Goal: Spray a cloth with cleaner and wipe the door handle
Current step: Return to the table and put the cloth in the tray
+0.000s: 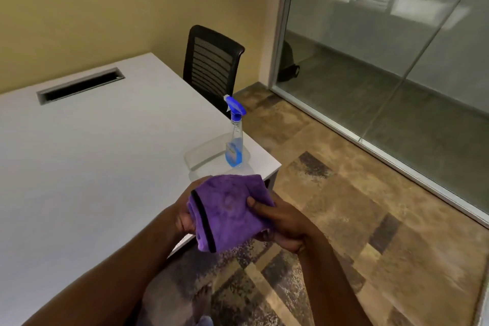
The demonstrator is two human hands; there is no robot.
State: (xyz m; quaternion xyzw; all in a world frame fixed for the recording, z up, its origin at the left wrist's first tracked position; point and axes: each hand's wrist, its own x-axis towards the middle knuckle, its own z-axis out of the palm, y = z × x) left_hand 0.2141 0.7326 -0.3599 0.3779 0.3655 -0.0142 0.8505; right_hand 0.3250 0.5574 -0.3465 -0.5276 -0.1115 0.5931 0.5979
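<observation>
Both bare forearms reach forward and converge. The left grip point(185, 216) curls round one edge of the purple cloth point(232, 212); the right grip point(281, 225) pinches the other side, thumb on top

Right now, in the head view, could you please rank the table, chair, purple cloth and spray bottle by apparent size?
1. The table, by far the largest.
2. The chair and the purple cloth look about alike. The cloth is nearer the camera, so I won't rank them.
3. The spray bottle, smallest.
</observation>
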